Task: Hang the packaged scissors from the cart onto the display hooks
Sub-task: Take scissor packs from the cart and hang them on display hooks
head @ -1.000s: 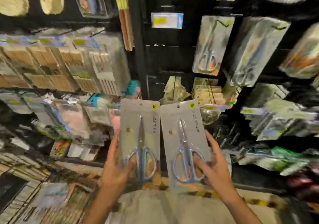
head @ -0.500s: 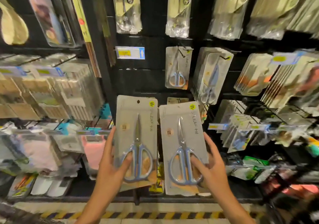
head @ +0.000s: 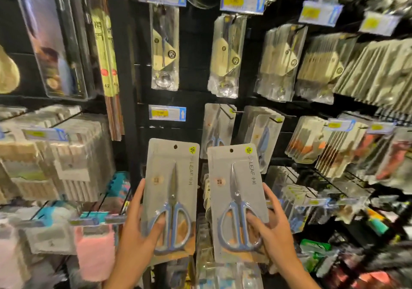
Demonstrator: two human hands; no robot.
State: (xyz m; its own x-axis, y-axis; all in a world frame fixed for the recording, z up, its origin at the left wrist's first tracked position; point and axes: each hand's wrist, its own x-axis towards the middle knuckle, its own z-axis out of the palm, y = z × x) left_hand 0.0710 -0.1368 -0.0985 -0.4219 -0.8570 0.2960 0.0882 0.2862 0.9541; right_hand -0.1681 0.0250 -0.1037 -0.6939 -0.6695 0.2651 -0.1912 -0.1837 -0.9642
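Note:
I hold two grey packs of blue-handled scissors upright in front of the display wall. My left hand (head: 142,228) grips the left pack (head: 171,190) at its lower left, thumb over the handle. My right hand (head: 269,228) grips the right pack (head: 237,199) at its lower right edge. Each pack has a hang hole at its top. Behind them, matching scissor packs hang on two hooks: one pack (head: 217,126) just above the held ones, and a thicker stack (head: 263,137) to its right. A hook tip (head: 236,111) sticks out above the single pack.
A blue and yellow price tag (head: 167,113) sits on the black panel above the left pack. Other packaged tools (head: 165,48) hang higher up, dense packs (head: 347,70) fill the right, boxed goods (head: 66,155) the left. A black upright post (head: 120,65) divides the wall.
The view has tilted upward, bringing higher hooks and price tags into sight. Both packs stay side by side in my hands and have risen closer to the hanging scissor packs.

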